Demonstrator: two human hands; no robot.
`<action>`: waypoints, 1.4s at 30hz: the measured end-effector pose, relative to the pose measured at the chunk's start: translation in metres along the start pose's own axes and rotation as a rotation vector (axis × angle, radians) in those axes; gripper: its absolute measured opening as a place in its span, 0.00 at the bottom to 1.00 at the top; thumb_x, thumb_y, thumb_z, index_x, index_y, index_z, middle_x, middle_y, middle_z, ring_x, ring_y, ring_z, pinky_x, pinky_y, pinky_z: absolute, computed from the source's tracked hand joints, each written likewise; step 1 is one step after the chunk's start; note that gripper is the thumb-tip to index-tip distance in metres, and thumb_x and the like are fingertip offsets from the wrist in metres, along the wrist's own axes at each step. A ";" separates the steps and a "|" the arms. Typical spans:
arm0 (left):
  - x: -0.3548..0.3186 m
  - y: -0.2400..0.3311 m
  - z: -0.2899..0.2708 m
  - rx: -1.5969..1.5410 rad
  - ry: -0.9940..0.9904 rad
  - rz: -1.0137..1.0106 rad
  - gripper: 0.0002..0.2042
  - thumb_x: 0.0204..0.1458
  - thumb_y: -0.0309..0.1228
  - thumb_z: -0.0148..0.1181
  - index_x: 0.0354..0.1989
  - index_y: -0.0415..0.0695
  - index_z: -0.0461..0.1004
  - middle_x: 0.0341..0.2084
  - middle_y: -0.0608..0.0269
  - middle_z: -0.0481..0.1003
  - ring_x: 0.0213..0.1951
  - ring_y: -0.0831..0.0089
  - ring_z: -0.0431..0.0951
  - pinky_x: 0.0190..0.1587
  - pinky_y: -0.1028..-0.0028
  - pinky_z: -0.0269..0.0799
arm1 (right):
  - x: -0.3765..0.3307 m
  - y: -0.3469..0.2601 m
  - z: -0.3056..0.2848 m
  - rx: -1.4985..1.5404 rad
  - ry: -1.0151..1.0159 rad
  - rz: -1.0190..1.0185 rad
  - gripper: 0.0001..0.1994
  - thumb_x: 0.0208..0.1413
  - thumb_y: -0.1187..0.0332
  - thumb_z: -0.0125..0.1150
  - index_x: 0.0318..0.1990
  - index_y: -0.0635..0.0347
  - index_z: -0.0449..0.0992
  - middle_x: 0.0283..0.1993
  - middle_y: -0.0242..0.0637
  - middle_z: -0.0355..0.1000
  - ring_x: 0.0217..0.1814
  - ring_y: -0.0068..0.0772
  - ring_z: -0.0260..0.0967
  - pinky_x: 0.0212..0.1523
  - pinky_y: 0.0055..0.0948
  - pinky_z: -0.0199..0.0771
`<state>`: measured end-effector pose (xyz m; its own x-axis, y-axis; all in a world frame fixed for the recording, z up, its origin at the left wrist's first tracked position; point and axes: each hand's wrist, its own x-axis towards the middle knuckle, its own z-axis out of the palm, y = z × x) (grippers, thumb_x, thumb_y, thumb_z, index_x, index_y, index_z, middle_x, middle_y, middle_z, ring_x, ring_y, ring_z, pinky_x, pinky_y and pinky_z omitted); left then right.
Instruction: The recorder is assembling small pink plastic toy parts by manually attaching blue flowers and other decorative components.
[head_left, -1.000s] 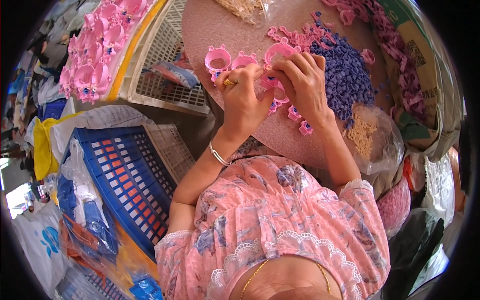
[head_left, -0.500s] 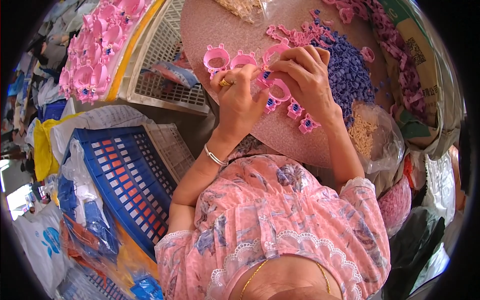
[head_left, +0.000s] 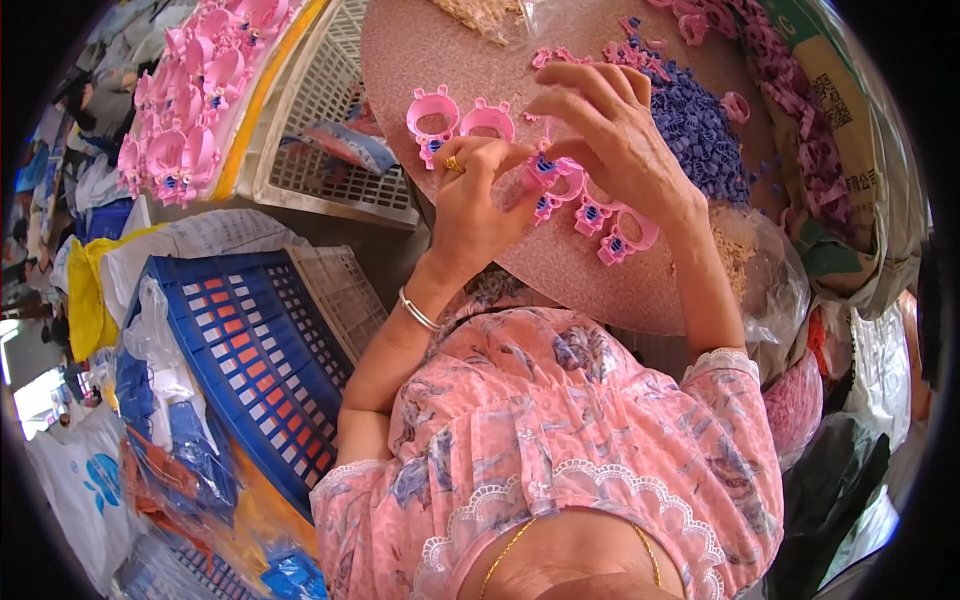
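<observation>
My left hand (head_left: 475, 205) pinches a pink toy watch-like band (head_left: 545, 168) with a small blue part on it. The band is partly hidden by the fingers. Just right of it hovers my right hand (head_left: 640, 165), its fingers spread and the thumb apart from them, with nothing visible in its grasp. Similar ring-shaped pink bands with blue parts lie on the round table (head_left: 590, 280): two at the left, one (head_left: 433, 112) outermost, and several in a slanting row under and in front of my right hand, ending with one (head_left: 628, 238) near the front.
Beyond my right hand lies a heap of small blue pieces (head_left: 700, 145) with pink pieces at its far side. A clear bag of beige pieces (head_left: 735, 255) sits at the right edge. Left are a pale crate (head_left: 390, 205), a box of finished-looking pink bands (head_left: 190, 120) and a blue basket (head_left: 250, 350).
My right hand has drawn away from the fingertips of my left and spread its fingers, shifting slightly right. The left hand has barely moved. More of the front bands now shows.
</observation>
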<state>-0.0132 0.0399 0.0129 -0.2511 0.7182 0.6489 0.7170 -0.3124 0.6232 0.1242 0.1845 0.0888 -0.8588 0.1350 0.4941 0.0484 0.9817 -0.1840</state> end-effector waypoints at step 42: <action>0.006 0.019 -0.022 0.096 0.114 0.092 0.27 0.43 0.23 0.74 0.51 0.38 0.68 0.43 0.50 0.78 0.41 0.57 0.81 0.45 0.66 0.77 | 0.023 -0.015 -0.005 -0.124 -0.060 -0.080 0.08 0.46 0.69 0.63 0.34 0.56 0.75 0.38 0.29 0.71 0.48 0.34 0.67 0.56 0.36 0.58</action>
<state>-0.0157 0.0244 0.0383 -0.2496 0.6127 0.7499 0.7976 -0.3091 0.5180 0.1061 0.1732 0.1070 -0.8911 0.0513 0.4508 0.0382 0.9985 -0.0383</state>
